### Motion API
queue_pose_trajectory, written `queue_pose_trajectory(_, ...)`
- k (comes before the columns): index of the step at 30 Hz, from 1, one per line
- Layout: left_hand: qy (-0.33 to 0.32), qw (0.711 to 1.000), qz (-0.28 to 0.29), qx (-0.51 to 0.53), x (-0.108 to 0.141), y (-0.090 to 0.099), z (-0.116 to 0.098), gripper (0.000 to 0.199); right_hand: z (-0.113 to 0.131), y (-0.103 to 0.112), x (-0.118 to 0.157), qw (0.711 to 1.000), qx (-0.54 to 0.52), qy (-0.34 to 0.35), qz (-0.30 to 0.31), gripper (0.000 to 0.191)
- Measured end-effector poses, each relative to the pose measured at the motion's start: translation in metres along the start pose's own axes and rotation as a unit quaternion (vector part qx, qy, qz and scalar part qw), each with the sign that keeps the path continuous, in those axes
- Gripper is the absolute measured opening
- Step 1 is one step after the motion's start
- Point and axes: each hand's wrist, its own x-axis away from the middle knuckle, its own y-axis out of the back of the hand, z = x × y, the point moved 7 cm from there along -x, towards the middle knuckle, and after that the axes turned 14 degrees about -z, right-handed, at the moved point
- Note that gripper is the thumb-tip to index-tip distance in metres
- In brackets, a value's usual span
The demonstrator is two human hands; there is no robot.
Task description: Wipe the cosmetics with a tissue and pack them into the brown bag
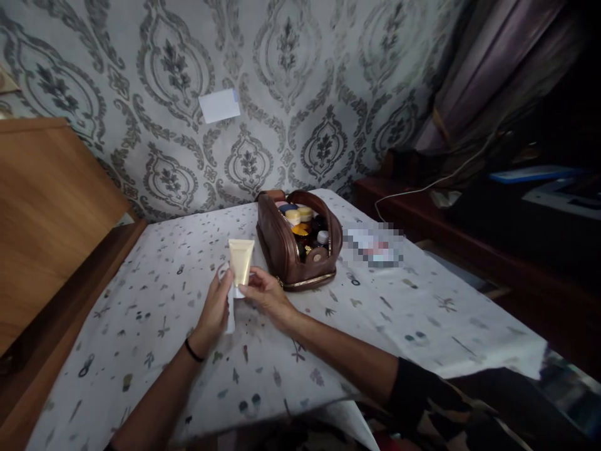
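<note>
Both my hands hold a pale cream-yellow squeeze tube (241, 260) above the table, its flat crimped end up and its white cap down. My left hand (216, 307), with a black band at the wrist, is closed on the tube's left side. A slim white piece (230, 315) sticks out below that hand; what it is I cannot tell. My right hand (270, 299) pinches the tube low down near the cap. Just beyond my right hand stands a brown leather toiletry bag (272, 238), unzipped, with several jars and bottles inside, some with yellow or white lids.
A white patterned cloth (178, 313) covers the table. Right of the bag lies a flat, pixelated object (375, 245). A wooden panel (51, 219) borders the left side, a dark red cabinet (422, 232) the right. A white cable (436, 183) hangs over the cabinet.
</note>
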Motion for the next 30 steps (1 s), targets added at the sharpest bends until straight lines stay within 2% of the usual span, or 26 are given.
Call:
queue_pose_trajectory(4,-0.001,0.998,0.061,-0.018,0.005,-0.002,0.003,0.063,0.021,0.002,0.002,0.995,0.056,0.08,-0.016,0.048)
queue_pose_trajectory(9,0.022,0.998,0.048,-0.021,0.008,0.005,0.008,0.049,0.055,-0.001,0.014,0.957,0.173,0.228,-0.038,0.037)
queue_pose_trajectory(14,0.041,0.998,0.052,-0.002,0.007,0.004,0.002,0.039,0.071,-0.006,0.026,0.935,0.25,0.253,0.009,0.03)
queue_pose_trajectory(18,-0.006,0.993,0.098,-0.071,0.01,-0.005,-0.014,0.034,0.096,-0.005,0.036,0.909,0.301,0.288,0.028,0.041)
queue_pose_trajectory(22,-0.025,0.986,0.134,-0.098,0.018,-0.014,-0.019,0.042,0.119,-0.007,0.045,0.88,0.332,0.335,0.055,0.027)
queue_pose_trajectory(24,-0.015,0.986,0.136,-0.091,0.02,-0.015,-0.016,0.041,0.125,-0.005,0.046,0.89,0.318,0.32,0.059,0.027)
queue_pose_trajectory(28,-0.022,0.988,0.114,-0.097,0.017,-0.008,-0.012,0.033,0.144,0.014,0.04,0.938,0.213,0.273,0.017,0.033)
queue_pose_trajectory(30,-0.031,0.988,0.104,-0.11,0.016,-0.005,-0.013,0.032,0.163,0.028,0.035,0.94,0.187,0.284,-0.02,0.035)
